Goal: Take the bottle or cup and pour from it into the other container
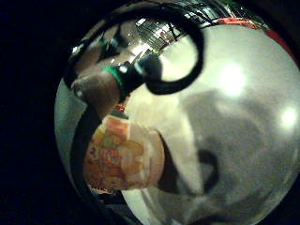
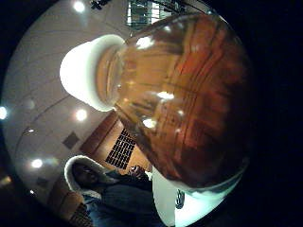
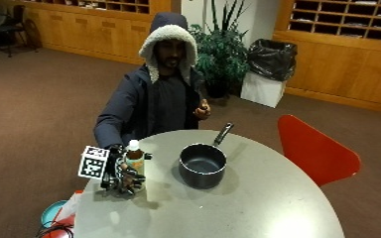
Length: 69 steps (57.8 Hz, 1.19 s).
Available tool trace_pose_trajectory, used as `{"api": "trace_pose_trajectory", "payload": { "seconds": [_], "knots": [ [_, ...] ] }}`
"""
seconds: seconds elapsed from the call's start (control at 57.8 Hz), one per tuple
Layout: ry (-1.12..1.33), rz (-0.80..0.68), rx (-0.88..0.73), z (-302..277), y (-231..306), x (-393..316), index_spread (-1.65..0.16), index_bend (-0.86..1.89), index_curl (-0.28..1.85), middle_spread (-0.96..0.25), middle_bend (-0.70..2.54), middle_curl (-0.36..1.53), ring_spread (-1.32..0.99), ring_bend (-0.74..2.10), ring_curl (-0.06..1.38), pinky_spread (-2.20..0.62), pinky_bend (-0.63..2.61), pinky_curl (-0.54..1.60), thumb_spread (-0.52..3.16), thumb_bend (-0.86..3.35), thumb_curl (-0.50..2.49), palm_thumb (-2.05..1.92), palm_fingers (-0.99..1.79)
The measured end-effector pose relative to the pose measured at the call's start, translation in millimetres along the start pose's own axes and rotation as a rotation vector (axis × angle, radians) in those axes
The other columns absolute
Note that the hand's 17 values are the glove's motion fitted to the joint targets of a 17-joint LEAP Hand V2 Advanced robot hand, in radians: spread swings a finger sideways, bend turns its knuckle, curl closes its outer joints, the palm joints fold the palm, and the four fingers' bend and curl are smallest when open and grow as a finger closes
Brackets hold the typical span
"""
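In the outside view a small bottle [image 3: 135, 159] with a white cap and amber liquid is upright near the table's left edge. My gloved right hand [image 3: 120, 179] grips its lower part, fingers curled round it. Its base is hidden, so I cannot tell whether it touches the table. The thumb side palm view is filled by the bottle [image 2: 189, 104] and its cap [image 2: 87, 71]. In the little finger side view its orange label [image 1: 123, 158] shows beside a finger [image 1: 97, 89]. A dark pot [image 3: 202, 166] with a long handle stands open to the bottle's right, apart from it.
The round grey table [image 3: 256, 208] stretches right and toward the camera from the pot. The person's bare left hand [image 3: 204, 110] is raised at the chest, off the table. A red chair [image 3: 317, 148] stands at the right. A teal object [image 3: 53, 213] lies below the left edge.
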State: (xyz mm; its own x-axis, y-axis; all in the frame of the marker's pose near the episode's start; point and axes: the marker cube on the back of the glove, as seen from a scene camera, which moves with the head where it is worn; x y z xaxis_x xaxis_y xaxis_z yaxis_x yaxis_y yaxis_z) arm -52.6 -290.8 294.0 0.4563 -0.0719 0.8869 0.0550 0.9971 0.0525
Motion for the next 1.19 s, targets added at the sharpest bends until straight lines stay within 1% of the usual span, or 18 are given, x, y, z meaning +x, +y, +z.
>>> {"api": "trace_pose_trajectory", "payload": {
  "seconds": [0.121,0.208,0.329,0.45,0.571,0.606,0.658,0.692,0.762,0.814,0.848,0.9,1.021,1.195],
  "knots": [
    [-0.047,-0.006,0.002,5.5,0.4,3.8,-0.29,0.11,0.21,-0.15,0.41,0.37,-0.04,0.60,0.34,0.28,0.38,0.32,0.71,0.05,0.43,0.84,1.00],
    [-0.066,-0.005,-0.006,6.8,-1.5,3.7,-0.30,0.09,0.21,-0.21,0.44,0.39,-0.12,0.62,0.36,0.22,0.34,0.33,0.69,0.03,0.45,0.91,1.07],
    [-0.054,0.011,-0.030,6.3,-2.7,-0.3,-0.30,0.09,0.22,-0.23,0.44,0.41,-0.17,0.63,0.38,0.12,0.35,0.34,0.67,0.01,0.46,0.98,1.12],
    [-0.016,-0.027,-0.029,3.8,9.1,-8.6,-0.30,0.09,0.22,-0.24,0.44,0.41,-0.18,0.63,0.39,0.06,0.36,0.35,0.66,-0.02,0.47,1.02,1.13],
    [0.044,-0.016,-0.027,-0.6,8.0,-49.0,-0.30,0.09,0.22,-0.24,0.44,0.42,-0.19,0.63,0.39,0.03,0.36,0.36,0.65,-0.02,0.48,1.04,1.13],
    [0.075,-0.042,-0.035,-2.1,8.2,-63.9,-0.30,0.09,0.22,-0.24,0.44,0.42,-0.19,0.62,0.39,0.03,0.37,0.36,0.65,-0.03,0.48,1.04,1.12],
    [0.143,-0.156,-0.024,-3.1,8.3,-85.2,-0.30,0.09,0.22,-0.24,0.44,0.42,-0.19,0.62,0.39,0.02,0.37,0.36,0.64,-0.03,0.48,1.04,1.12],
    [0.201,-0.186,-0.005,-1.9,3.4,-102.4,-0.30,0.09,0.22,-0.24,0.44,0.42,-0.19,0.62,0.39,0.02,0.37,0.36,0.64,-0.03,0.49,1.04,1.12],
    [0.343,-0.164,-0.053,1.0,1.1,-136.7,-0.30,0.09,0.22,-0.24,0.43,0.43,-0.19,0.61,0.39,0.01,0.38,0.36,0.64,-0.03,0.49,1.04,1.12],
    [0.476,-0.107,-0.096,6.8,5.3,-161.2,-0.30,0.09,0.22,-0.24,0.43,0.43,-0.19,0.61,0.40,0.01,0.38,0.37,0.64,-0.03,0.49,1.04,1.12],
    [0.566,-0.095,-0.090,12.5,5.3,-174.8,-0.30,0.09,0.22,-0.24,0.43,0.43,-0.19,0.61,0.40,0.00,0.38,0.37,0.64,-0.03,0.49,1.04,1.12],
    [0.687,-0.148,-0.040,23.5,1.7,-189.5,-0.30,0.09,0.22,-0.24,0.43,0.43,-0.19,0.61,0.40,0.00,0.38,0.37,0.64,-0.03,0.49,1.04,1.12],
    [0.947,-0.312,-0.170,46.7,4.2,-214.3,-0.30,0.09,0.22,-0.25,0.43,0.44,-0.19,0.60,0.40,0.00,0.38,0.37,0.64,-0.03,0.50,1.04,1.12],
    [1.236,-0.389,-0.325,92.8,-5.4,-231.0,-0.30,0.09,0.22,-0.25,0.44,0.44,-0.20,0.59,0.40,-0.01,0.37,0.37,0.63,-0.03,0.50,1.05,1.12]
  ]
}}
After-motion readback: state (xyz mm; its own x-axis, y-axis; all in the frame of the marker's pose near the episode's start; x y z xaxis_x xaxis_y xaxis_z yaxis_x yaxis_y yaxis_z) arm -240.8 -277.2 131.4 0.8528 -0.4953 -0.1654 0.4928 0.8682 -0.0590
